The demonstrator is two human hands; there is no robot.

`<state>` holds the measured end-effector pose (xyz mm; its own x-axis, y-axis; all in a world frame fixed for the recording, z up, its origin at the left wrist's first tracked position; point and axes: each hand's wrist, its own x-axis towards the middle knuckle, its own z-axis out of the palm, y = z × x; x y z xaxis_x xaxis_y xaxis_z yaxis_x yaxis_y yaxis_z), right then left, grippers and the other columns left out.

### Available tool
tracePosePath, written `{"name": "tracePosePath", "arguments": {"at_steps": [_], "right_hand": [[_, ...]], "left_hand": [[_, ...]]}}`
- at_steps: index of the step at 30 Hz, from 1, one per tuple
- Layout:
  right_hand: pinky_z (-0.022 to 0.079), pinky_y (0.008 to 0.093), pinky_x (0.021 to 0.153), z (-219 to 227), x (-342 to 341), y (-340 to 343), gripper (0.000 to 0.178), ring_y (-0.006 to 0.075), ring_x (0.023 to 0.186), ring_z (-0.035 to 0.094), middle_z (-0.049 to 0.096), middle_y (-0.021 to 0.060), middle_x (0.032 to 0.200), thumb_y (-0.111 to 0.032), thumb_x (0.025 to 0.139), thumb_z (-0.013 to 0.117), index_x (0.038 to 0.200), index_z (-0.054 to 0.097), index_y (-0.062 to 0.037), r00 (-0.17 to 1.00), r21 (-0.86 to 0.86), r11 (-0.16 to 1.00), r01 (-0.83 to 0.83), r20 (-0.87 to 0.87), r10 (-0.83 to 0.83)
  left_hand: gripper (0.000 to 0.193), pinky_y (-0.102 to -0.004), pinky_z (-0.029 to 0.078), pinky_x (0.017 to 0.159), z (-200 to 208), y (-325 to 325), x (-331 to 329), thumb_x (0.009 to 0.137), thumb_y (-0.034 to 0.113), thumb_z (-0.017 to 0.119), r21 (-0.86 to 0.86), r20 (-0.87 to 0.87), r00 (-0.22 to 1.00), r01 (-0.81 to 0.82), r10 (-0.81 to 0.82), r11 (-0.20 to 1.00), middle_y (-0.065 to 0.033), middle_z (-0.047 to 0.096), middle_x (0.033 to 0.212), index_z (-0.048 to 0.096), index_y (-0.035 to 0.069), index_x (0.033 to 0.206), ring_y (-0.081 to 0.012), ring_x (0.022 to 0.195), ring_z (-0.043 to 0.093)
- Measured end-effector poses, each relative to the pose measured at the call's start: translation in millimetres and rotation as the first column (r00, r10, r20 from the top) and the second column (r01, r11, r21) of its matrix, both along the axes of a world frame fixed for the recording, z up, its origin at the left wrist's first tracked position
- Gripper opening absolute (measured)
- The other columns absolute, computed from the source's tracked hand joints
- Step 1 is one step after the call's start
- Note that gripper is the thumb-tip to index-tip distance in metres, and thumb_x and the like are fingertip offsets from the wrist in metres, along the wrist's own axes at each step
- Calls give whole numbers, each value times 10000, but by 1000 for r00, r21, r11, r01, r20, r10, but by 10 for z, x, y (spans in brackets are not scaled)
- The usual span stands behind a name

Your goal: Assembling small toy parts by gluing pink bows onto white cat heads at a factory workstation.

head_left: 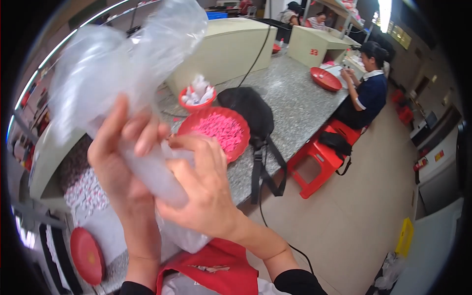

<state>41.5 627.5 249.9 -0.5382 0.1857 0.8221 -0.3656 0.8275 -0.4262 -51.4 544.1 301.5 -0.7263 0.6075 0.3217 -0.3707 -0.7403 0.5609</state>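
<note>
Between both hands (pixel 162 177): clear plastic bag (pixel 123 73), gripped, rising above.

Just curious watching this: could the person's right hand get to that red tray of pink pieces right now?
Probably not at once: the right hand is gripping the clear plastic bag together with the left hand. The red tray lies just beyond, unobstructed.

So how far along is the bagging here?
Done: little that shows; the red tray on the table is full of small pink pieces. In hand: the left hand and right hand grip a clear plastic bag; contents unclear. Left: apparently everything on the tray.
</note>
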Motion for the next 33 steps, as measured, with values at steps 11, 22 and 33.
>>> {"name": "tracePosePath", "arguments": {"at_steps": [11,22,33], "right_hand": [[420,335,842,-719,639,-1313,800,314,1056,506,493,199,1153,-154,603,734,1285,336,-29,341,-786,262,-560,69,937],[450,349,596,-1725,1885,-1101,257,284,683,574,533,128,687,-154,674,629,805,499,25,365,-891,323,-318,200,909],[443,251,636,-1260,1686,-12,231,168,705,553,588,39,759,-128,576,666,782,596,-50,721,-7,766,-643,333,608]], "left_hand": [[658,-275,470,391,-25,-1686,869,620,-137,566,729,22,997,36,-76,684,-75,443,510,296,-99,1219,-163,400,484],[333,-211,312,462,-1321,-2272,1175,874,199,522,-339,-17,996,-90,90,937,-2,468,730,445,-100,1000,-56,530,440],[285,-314,445,789,-2207,-1115,1885,818,185,577,-748,-401,249,466,-882,472,-108,577,1019,547,14,1044,-174,935,540]]}}
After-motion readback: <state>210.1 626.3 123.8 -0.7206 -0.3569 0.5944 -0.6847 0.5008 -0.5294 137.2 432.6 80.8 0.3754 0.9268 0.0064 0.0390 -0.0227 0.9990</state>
